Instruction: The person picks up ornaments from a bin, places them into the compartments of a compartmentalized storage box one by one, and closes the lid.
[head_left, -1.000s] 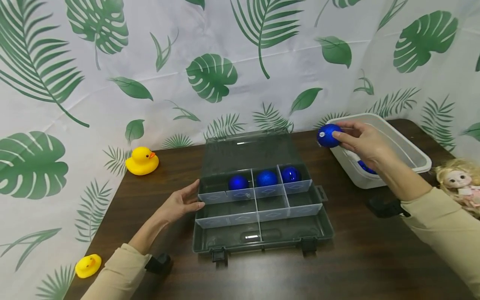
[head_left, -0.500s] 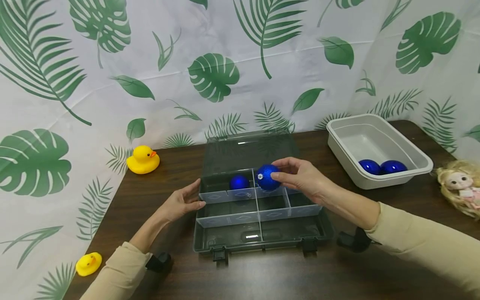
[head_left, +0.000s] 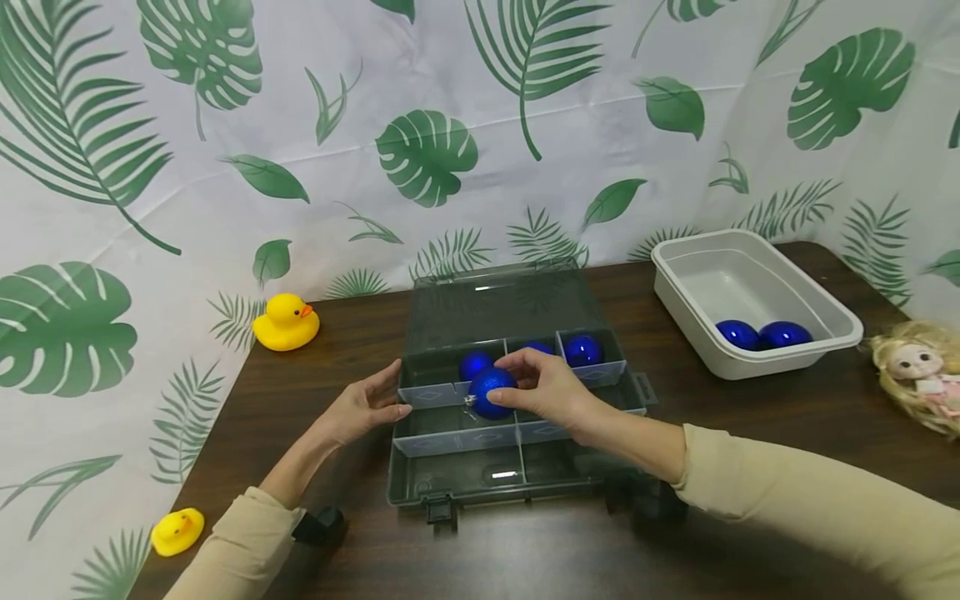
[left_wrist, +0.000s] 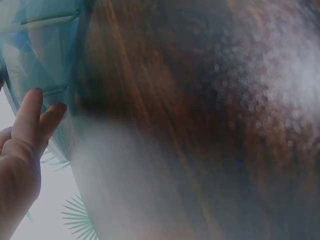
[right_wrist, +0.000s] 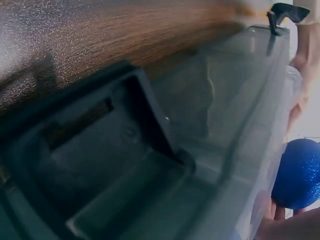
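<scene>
My right hand (head_left: 551, 392) pinches a glittery blue Christmas bauble (head_left: 491, 393) between thumb and fingers, above the middle row of a grey see-through divided box (head_left: 450, 487). The bauble's small metal cap points left. In the right wrist view the same bauble (right_wrist: 300, 172) shows at the right edge beyond the box wall. My left hand (head_left: 360, 412) rests against the box's left side with its fingers extended, as the left wrist view also shows. The back row holds a blue bauble (head_left: 476, 365) on the left, one partly covered by my right hand, and one (head_left: 582, 351) on the right.
A light grey tub (head_left: 757, 358) with two shiny blue baubles (head_left: 784, 333) stands at the back right. Beside it lies a blond doll (head_left: 918, 367). Two yellow rubber ducks (head_left: 285, 322) are at the left. The box lid (head_left: 498, 304) lies back behind it.
My right hand has carried the glittery bauble from beside the tub leftward to the box, then lower and further left over its middle row. My left hand has stayed put.
</scene>
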